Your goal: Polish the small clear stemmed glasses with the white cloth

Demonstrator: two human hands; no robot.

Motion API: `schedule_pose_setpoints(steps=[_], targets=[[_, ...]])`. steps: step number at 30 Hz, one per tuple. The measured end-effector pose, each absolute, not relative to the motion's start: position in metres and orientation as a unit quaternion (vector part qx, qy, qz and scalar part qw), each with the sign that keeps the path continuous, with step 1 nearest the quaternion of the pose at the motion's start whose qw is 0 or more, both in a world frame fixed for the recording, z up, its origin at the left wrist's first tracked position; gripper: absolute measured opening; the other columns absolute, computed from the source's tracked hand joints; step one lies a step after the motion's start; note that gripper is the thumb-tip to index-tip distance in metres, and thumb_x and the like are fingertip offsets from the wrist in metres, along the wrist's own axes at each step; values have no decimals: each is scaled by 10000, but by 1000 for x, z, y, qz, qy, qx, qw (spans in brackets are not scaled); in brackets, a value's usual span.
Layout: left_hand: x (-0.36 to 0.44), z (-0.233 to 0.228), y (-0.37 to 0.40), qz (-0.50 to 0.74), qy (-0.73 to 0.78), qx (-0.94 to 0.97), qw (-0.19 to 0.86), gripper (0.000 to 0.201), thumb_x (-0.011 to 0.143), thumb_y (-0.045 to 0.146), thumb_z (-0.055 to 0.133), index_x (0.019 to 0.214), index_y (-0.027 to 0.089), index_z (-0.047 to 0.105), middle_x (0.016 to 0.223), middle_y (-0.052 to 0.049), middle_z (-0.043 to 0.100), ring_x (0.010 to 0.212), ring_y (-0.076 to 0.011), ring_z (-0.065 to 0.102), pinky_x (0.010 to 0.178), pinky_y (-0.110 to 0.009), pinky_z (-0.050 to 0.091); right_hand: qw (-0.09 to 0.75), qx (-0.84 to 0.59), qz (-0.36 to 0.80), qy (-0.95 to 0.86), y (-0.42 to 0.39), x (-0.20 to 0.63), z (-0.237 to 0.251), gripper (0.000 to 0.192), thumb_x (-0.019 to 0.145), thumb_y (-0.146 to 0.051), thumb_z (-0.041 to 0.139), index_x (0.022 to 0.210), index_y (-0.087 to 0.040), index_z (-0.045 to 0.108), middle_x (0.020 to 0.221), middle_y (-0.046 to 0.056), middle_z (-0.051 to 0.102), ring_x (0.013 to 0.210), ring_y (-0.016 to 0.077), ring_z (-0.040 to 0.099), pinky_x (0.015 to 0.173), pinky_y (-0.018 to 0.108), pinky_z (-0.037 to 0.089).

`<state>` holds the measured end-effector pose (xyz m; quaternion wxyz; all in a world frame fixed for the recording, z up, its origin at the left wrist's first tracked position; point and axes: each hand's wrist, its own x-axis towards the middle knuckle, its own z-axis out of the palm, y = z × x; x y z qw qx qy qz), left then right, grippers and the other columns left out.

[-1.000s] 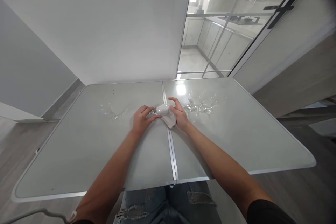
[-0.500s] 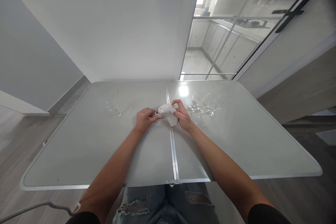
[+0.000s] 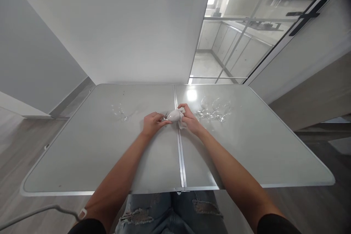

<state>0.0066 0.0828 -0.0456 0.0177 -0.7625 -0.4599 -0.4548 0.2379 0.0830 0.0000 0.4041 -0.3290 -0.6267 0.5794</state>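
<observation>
Over the middle of a grey folding table (image 3: 109, 161), my left hand (image 3: 152, 123) pinches the stem end of a clear wine glass (image 3: 165, 118) held on its side. My right hand (image 3: 191, 119) grips a white cloth (image 3: 177, 116) wrapped around the bowl of that glass. The bowl is mostly hidden by the cloth.
Several clear stemmed glasses (image 3: 213, 109) stand in a group just right of my right hand. Another clear glass (image 3: 120, 111) sits left of my left hand. A metal seam (image 3: 181, 161) runs down the table's middle. A glass sliding door (image 3: 246, 44) is behind the table.
My right hand has closed further round the cloth and bunched it tighter on the glass bowl. The left hand has stayed at the stem. The view has tilted slightly.
</observation>
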Motion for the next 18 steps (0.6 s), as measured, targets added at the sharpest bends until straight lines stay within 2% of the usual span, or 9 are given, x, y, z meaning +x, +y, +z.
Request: schedule_pose_setpoints(steps=[2, 4, 6, 10, 12, 15, 18], targets=[[8, -45, 83, -459, -458, -761, 2, 496, 747, 684, 716, 704, 190, 682, 557, 6, 593, 530, -107, 521, 542, -251, 357, 422, -315, 626, -575, 82, 240, 0, 541, 690, -175, 468, 1207, -282, 353, 683, -67, 464, 544, 129, 373, 512, 227, 314], [9, -45, 83, -468, -460, -755, -4, 500, 742, 684, 720, 700, 188, 673, 563, 7, 599, 536, -107, 528, 548, -248, 365, 449, -316, 624, -557, 81, 241, -1, 563, 680, -183, 474, 1217, -288, 341, 665, -73, 443, 537, 131, 367, 502, 225, 311], [10, -44, 83, -470, -464, -751, 1, 493, 763, 673, 710, 690, 188, 663, 563, 6, 599, 541, -108, 531, 550, -248, 361, 455, -331, 579, -590, 80, 240, -1, 549, 692, -187, 480, 1216, -283, 346, 692, -64, 455, 562, 136, 386, 522, 234, 327], [10, -45, 82, -460, -466, -755, 34, 484, 797, 659, 691, 684, 189, 657, 547, 3, 588, 535, -111, 522, 542, -254, 338, 403, -368, 442, -712, 79, 238, -1, 503, 730, -171, 487, 1219, -246, 397, 739, -37, 468, 638, 151, 410, 591, 264, 344], [11, -45, 81, -454, -462, -760, 49, 479, 800, 656, 691, 689, 191, 662, 542, 2, 589, 535, -114, 523, 543, -255, 336, 390, -375, 420, -729, 81, 237, 0, 487, 739, -158, 472, 1215, -240, 411, 729, -36, 457, 646, 154, 399, 606, 270, 340], [11, -46, 82, -451, -458, -765, 53, 471, 797, 654, 696, 696, 195, 670, 543, 1, 596, 536, -115, 526, 542, -256, 334, 393, -375, 458, -703, 83, 235, 2, 455, 718, -148, 462, 1162, -245, 441, 725, -36, 456, 642, 148, 385, 600, 259, 331], [12, -46, 82, -452, -459, -764, 38, 468, 795, 653, 698, 699, 196, 671, 542, 1, 590, 528, -114, 520, 532, -256, 329, 402, -365, 549, -635, 84, 234, 5, 457, 670, -158, 476, 1116, -255, 452, 712, -44, 466, 611, 136, 379, 559, 236, 317]])
